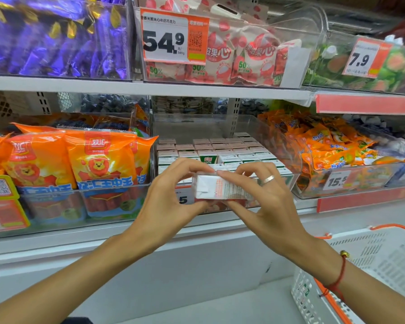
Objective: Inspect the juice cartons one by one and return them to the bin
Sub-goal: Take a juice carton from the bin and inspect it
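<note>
A small white juice carton (216, 188) with orange print lies on its side in front of the clear bin (288, 146). My left hand (171, 195) pinches its left end between thumb and fingers. My right hand (260, 195), with a ring on one finger, grips its right part from above and below. Inside the bin stand several rows of cartons (220, 150), pink-topped at the back and green-and-white at the front. One green carton (208, 159) shows its front label.
Orange sausage packs (98, 164) fill the bin to the left, and orange snack packets (325, 146) the bin to the right. The shelf above holds purple sweets and pink packets behind a price tag (165, 38). A white basket (372, 265) with orange handles sits at lower right.
</note>
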Demonstrator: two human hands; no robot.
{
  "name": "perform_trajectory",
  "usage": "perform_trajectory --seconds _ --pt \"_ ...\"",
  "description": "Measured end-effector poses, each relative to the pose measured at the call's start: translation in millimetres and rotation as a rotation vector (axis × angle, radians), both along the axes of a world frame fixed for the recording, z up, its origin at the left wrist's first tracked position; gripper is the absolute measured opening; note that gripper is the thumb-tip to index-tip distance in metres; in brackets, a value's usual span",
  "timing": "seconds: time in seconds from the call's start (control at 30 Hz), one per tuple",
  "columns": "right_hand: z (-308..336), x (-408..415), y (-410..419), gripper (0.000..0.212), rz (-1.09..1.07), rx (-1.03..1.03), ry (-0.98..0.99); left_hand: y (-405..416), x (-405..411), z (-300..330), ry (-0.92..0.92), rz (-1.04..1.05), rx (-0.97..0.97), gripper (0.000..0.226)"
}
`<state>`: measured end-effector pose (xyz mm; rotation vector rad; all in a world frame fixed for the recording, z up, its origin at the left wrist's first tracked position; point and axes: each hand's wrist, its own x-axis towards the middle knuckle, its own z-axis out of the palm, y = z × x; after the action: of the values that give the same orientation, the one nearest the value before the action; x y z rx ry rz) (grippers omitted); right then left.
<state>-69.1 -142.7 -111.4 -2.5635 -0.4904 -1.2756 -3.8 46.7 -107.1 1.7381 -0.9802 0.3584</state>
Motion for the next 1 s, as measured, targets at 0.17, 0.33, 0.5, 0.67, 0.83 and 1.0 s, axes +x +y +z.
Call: perform_trajectory --seconds 0.17,0.33,0.5,0.67,0.83,1.0 --pt "-3 22 -6 0.049 0.022 0.052 0.065 1 10 -3 -0.051 0.057 -0.026 0.038" --pt "-21 49 -37 0.062 -0.172 0.261 0.331 -13 37 1 0.068 0.205 -0.175 0.038" --pt "-37 58 -61 0.051 -0.295 0.087 0.465 -54 80 5 0.268 0.325 -0.166 0.036" --pt "-35 62 -66 0.051 -0.305 0.023 0.453 -73 105 2 0.29 0.415 0.035 0.037" --pt "-36 59 -69 0.051 -0.316 -0.007 0.463 -62 111 27 0.159 0.395 0.329 0.041" --pt "-36 59 -66 0.051 -0.303 -0.004 0.475 -68 121 64 0.092 0.287 0.767 0.043"
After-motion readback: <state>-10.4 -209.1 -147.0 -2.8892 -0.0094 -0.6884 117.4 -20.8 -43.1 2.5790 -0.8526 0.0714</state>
